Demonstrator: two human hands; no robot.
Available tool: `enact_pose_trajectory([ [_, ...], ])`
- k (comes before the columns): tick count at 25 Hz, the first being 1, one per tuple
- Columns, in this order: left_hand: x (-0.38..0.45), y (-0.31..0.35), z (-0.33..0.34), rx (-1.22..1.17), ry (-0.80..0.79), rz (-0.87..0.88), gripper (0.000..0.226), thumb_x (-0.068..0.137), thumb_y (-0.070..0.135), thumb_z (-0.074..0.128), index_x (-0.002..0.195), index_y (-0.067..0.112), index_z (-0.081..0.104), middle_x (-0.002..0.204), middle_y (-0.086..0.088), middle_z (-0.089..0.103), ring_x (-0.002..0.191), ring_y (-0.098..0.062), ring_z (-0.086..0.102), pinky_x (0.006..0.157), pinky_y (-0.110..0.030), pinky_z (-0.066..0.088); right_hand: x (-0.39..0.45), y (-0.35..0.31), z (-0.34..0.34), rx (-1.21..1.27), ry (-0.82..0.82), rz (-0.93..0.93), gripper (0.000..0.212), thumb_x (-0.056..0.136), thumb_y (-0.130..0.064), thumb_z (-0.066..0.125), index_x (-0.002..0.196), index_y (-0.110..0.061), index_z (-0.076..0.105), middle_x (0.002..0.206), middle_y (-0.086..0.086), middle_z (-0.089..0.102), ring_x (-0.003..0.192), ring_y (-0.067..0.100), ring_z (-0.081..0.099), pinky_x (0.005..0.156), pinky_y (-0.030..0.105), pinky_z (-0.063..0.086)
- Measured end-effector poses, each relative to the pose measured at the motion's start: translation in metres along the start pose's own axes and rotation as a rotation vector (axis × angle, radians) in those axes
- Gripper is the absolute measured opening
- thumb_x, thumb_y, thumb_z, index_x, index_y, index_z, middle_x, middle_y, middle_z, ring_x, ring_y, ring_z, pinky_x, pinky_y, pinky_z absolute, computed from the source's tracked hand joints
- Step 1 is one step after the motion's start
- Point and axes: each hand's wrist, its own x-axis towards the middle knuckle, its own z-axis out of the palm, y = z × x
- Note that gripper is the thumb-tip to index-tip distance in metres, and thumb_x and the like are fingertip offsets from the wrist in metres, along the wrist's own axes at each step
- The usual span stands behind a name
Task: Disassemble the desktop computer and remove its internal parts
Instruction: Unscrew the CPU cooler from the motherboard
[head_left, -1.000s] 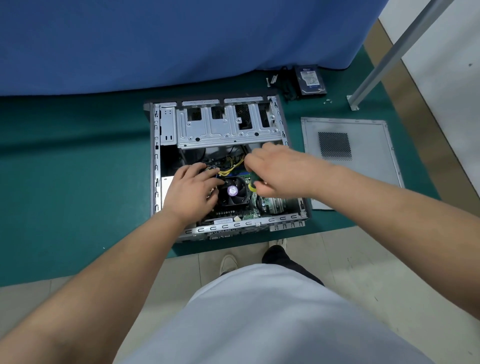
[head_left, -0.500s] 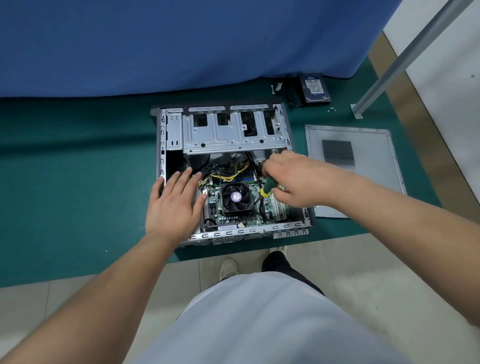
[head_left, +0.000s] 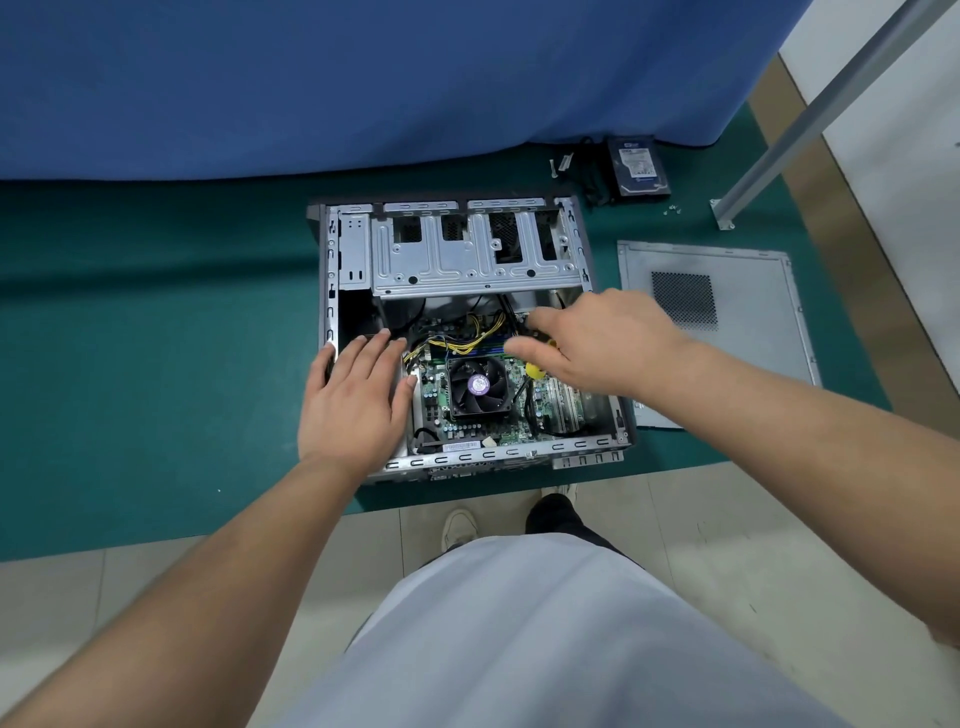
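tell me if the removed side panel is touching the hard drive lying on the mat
Apart. The head view shows green mat between the side panel and the hard drive.

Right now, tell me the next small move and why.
Probably lower the screwdriver tip onto a motherboard screw beside the fan: the right hand grips it above the board, and the left hand lies flat, steadying the case.

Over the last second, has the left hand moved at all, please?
Yes. The left hand has slid left, off the CPU fan, and now lies flat over the left side wall of the computer case.
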Motion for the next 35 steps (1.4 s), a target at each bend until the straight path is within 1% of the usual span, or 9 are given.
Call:
enact_pose_trajectory([
  [2, 0.000, 0.001, 0.000, -0.001, 0.010, -0.001, 0.056, 0.107, 0.052, 0.022, 0.153, 0.028, 0.045, 0.158, 0.006, 0.046, 0.148, -0.017, 0.037, 0.126, -0.045, 0.015, 0.003, -0.002, 0.004, -0.084, 0.089, 0.028, 0.064, 0.100, -0.069, 0.012, 0.114, -0.024, 0.055, 0.062, -0.002, 0.050, 0.057, 0.025, 0.051, 0.050, 0.028, 0.039],
  [6, 0.000, -0.001, 0.001, -0.006, 0.017, 0.000, 0.055, 0.107, 0.051, 0.024, 0.152, 0.028, 0.046, 0.157, 0.006, 0.047, 0.147, -0.017, 0.038, 0.125, -0.045, 0.016, 0.006, 0.014, -0.001, 0.224, -0.104, -0.250, 0.040, 0.102, -0.046, 0.047, 0.132, -0.019, 0.049, 0.107, 0.001, 0.057, 0.103, 0.024, 0.057, 0.085, 0.038, 0.051],
  [12, -0.001, 0.000, 0.001, -0.012, 0.020, -0.001, 0.054, 0.107, 0.051, 0.024, 0.151, 0.028, 0.046, 0.156, 0.005, 0.048, 0.147, -0.017, 0.039, 0.125, -0.045, 0.015, 0.009, 0.001, 0.007, -0.050, 0.094, 0.103, 0.058, 0.099, -0.072, 0.013, 0.097, -0.024, 0.046, 0.058, -0.003, 0.047, 0.048, 0.018, 0.040, 0.046, 0.027, 0.033],
  [17, 0.000, 0.000, 0.000, -0.018, 0.003, -0.011, 0.054, 0.107, 0.051, 0.025, 0.151, 0.029, 0.046, 0.157, 0.007, 0.047, 0.148, -0.017, 0.038, 0.126, -0.046, 0.015, 0.004, 0.004, 0.000, 0.176, -0.094, -0.327, 0.041, 0.096, -0.052, 0.047, 0.126, -0.024, 0.051, 0.104, -0.002, 0.058, 0.099, 0.021, 0.053, 0.080, 0.039, 0.051],
  [22, 0.001, 0.001, 0.001, -0.017, 0.005, -0.011, 0.052, 0.107, 0.050, 0.028, 0.150, 0.029, 0.047, 0.156, 0.007, 0.048, 0.147, -0.016, 0.038, 0.126, -0.045, 0.015, 0.003, -0.012, 0.004, -0.056, 0.084, 0.122, 0.067, 0.096, -0.077, 0.011, 0.105, -0.026, 0.053, 0.058, -0.003, 0.046, 0.048, 0.020, 0.042, 0.047, 0.026, 0.028],
  [27, 0.000, 0.001, 0.002, -0.014, 0.017, -0.007, 0.053, 0.106, 0.051, 0.027, 0.150, 0.028, 0.047, 0.155, 0.007, 0.049, 0.145, -0.017, 0.040, 0.125, -0.046, 0.016, 0.007, 0.009, -0.006, 0.144, -0.125, -0.307, 0.044, 0.096, -0.044, 0.044, 0.136, -0.026, 0.049, 0.094, -0.002, 0.056, 0.093, 0.022, 0.054, 0.081, 0.038, 0.048],
  [30, 0.001, 0.001, 0.002, -0.014, 0.023, -0.010, 0.052, 0.106, 0.050, 0.028, 0.149, 0.028, 0.048, 0.154, 0.006, 0.050, 0.145, -0.017, 0.041, 0.125, -0.045, 0.016, 0.003, 0.007, -0.004, 0.065, -0.055, -0.127, 0.058, 0.099, -0.067, 0.019, 0.151, -0.043, 0.030, 0.076, -0.005, 0.051, 0.070, 0.018, 0.047, 0.062, 0.032, 0.044],
  [32, 0.001, 0.002, 0.001, -0.010, 0.021, -0.010, 0.052, 0.106, 0.050, 0.028, 0.149, 0.028, 0.048, 0.154, 0.007, 0.050, 0.145, -0.017, 0.041, 0.125, -0.045, 0.016, 0.001, -0.001, 0.003, -0.076, 0.071, 0.066, 0.071, 0.097, -0.074, 0.007, 0.144, -0.031, 0.036, 0.057, -0.004, 0.044, 0.050, 0.020, 0.039, 0.048, 0.026, 0.033],
  [35, 0.000, 0.001, 0.001, 0.003, 0.018, -0.008, 0.052, 0.106, 0.050, 0.028, 0.149, 0.028, 0.048, 0.154, 0.006, 0.050, 0.144, -0.016, 0.041, 0.125, -0.045, 0.017, 0.003, 0.001, 0.008, 0.032, 0.069, -0.136, 0.046, 0.103, -0.055, 0.035, 0.129, -0.018, 0.044, 0.076, 0.000, 0.057, 0.071, 0.026, 0.056, 0.060, 0.036, 0.049],
])
